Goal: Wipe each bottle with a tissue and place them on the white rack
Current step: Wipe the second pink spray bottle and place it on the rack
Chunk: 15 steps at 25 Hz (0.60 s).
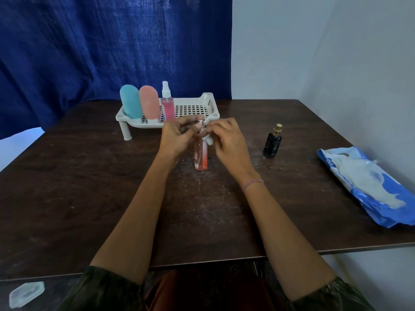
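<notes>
Our left hand (pixel 177 140) pinches the pink bottle (pixel 201 157) by its top, upright on the bench (pixel 89 187). The right hand (pixel 228 142) fingers clamp a tissue (pixel 207 140) against it.

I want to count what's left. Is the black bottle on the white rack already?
No, the black bottle stands on the table, off to the right of the white rack.

left sleeve (pixel 107 286): dark greenish-black, shiny crinkly fabric, ends about at the elbow
right sleeve (pixel 332 297): same dark glossy stuff, same length
left hand (pixel 177 138) / right hand (pixel 229 142): bare, forearms too
bracelet (pixel 252 184): thin braided thread on the right wrist, pinkish-red and white
lap cloth (pixel 202 290): reddish-brown, looks kinda ribbed
</notes>
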### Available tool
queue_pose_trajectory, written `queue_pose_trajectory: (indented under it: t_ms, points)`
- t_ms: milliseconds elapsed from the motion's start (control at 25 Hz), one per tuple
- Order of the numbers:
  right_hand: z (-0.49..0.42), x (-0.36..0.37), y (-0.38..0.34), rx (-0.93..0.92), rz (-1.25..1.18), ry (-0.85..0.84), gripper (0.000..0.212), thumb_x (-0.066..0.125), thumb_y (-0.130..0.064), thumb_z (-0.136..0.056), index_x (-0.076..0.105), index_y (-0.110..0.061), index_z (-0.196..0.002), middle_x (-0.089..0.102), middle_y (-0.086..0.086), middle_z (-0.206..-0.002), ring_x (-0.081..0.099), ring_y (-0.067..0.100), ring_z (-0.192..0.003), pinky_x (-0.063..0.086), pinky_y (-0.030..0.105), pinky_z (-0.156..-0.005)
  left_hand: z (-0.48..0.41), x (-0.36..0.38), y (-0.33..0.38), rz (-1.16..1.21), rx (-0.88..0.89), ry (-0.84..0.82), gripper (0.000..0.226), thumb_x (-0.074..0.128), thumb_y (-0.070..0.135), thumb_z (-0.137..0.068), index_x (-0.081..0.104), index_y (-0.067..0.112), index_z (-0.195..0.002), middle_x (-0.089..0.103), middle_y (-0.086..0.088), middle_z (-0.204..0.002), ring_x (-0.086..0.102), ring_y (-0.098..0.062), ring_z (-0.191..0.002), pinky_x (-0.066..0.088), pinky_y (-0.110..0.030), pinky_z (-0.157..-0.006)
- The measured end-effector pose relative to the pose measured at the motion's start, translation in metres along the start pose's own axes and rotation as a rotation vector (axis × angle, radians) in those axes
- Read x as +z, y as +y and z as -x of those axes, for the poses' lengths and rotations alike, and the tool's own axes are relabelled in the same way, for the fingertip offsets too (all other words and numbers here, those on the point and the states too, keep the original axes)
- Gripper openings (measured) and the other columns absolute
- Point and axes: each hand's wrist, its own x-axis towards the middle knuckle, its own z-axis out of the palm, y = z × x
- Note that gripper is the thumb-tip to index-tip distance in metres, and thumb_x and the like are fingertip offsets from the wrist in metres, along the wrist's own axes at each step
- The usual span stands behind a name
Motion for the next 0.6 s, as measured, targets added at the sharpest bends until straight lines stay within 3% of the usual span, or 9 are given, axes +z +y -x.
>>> queue_pose_trajectory:
  t_ms: [200, 400, 600]
  points:
    - [0.001, -0.002, 0.003, 0.032, -0.128, 0.045, 0.018, 0.063, 0.002, -0.079, 0.067, -0.012, -0.09, 0.066, 0.0, -0.098, 0.05, 0.012, -0.1, 0.038, 0.01, -0.086, 0.001, 0.003, 0.001, 0.029, 0.021, -0.019, 0.026, 0.062, 0.004, -0.088, 0.064, 0.004, -0.115, 0.069, -0.01, -0.111, 0.069, -0.013, -0.097, 0.057, -0.027, -0.08]
    - [0.002, 0.002, -0.003, 0.057, -0.211, 0.102, 0.019, 0.073, -0.002, -0.074, 0.07, -0.013, -0.09, 0.069, 0.002, -0.097, 0.057, 0.008, -0.099, 0.05, 0.019, -0.085, 0.001, 0.002, 0.003, 0.046, 0.034, 0.016, 0.028, 0.061, 0.001, -0.088, 0.063, 0.005, -0.115, 0.067, -0.01, -0.111, 0.068, -0.004, -0.093, 0.055, -0.02, -0.078]
    - [0.004, 0.01, 0.0, 0.053, -0.141, -0.091, 0.027, 0.076, -0.004, -0.072, 0.069, -0.005, -0.098, 0.066, 0.008, -0.1, 0.062, 0.015, -0.092, 0.053, 0.026, -0.084, -0.002, -0.004, -0.003, 0.117, -0.043, 0.09, 0.026, 0.063, 0.004, -0.088, 0.065, 0.007, -0.113, 0.07, -0.005, -0.106, 0.07, -0.014, -0.092, 0.057, -0.03, -0.08]
